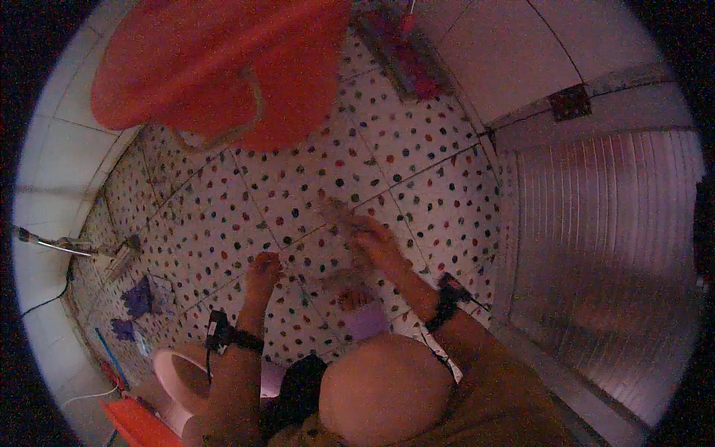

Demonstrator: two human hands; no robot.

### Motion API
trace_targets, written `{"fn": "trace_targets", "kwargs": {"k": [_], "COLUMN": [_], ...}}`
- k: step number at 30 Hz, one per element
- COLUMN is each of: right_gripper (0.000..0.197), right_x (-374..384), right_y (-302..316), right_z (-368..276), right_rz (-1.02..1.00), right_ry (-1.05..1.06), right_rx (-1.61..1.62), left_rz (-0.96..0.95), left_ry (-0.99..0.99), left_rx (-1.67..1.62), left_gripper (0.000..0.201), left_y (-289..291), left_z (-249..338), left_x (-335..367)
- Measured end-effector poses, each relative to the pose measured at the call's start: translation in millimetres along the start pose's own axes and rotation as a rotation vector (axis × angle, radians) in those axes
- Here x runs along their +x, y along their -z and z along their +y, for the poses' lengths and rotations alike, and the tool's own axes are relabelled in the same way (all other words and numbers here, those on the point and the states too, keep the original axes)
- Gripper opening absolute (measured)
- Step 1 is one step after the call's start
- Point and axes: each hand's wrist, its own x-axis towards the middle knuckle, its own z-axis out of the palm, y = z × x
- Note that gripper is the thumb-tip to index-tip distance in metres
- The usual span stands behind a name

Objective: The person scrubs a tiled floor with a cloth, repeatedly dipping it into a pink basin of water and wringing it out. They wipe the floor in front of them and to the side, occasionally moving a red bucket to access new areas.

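Over the dotted tile floor (pixel 290 179), my left hand (pixel 264 270) is curled closed. Whatever its fingers may hold is too dark and small to make out. Farther forward and to the right, my right hand (pixel 375 240) reaches low over the tiles. Its fingers blur into a pale, unclear patch near the fingertips, so I cannot make out whether anything is gripped. Below that hand are the toes of a foot (pixel 356 299) and a lilac patch (pixel 366 320). My bare knee (pixel 387 384) shows at the bottom.
A large red plastic tub (pixel 223 67) with a looped handle fills the far left. A pink-and-grey long item (pixel 410 59) lies beyond. At left are a metal tap-like fitting (pixel 82 247), purple cloth-like pieces (pixel 139 296) and a pink basin (pixel 167 365). A ribbed panel (pixel 603 223) stands right.
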Motion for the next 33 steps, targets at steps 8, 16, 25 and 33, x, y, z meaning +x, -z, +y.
{"fn": "trace_targets", "kwargs": {"k": [8,16,25,33], "right_gripper": [0.061,0.057,0.055,0.043], "right_x": [-107,-4,79,8], "right_y": [215,103,-115,10], "right_z": [23,77,56,48], "right_rz": [0.622,0.780,0.093,0.359], "right_ry": [0.267,0.047,0.228,0.248], "right_rx": [-1.158,-1.448,-0.923,0.046], "left_rz": [-0.108,-0.125,0.099,0.107], "left_ry": [-0.095,0.031,-0.038,-0.535], "left_rx": [0.259,0.143,0.521,1.105], "left_gripper": [0.026,0.030,0.040,0.062], "left_y": [-13,-35,-24,-9], "left_z": [-6,1,53,68], "left_x": [26,34,18,0]}}
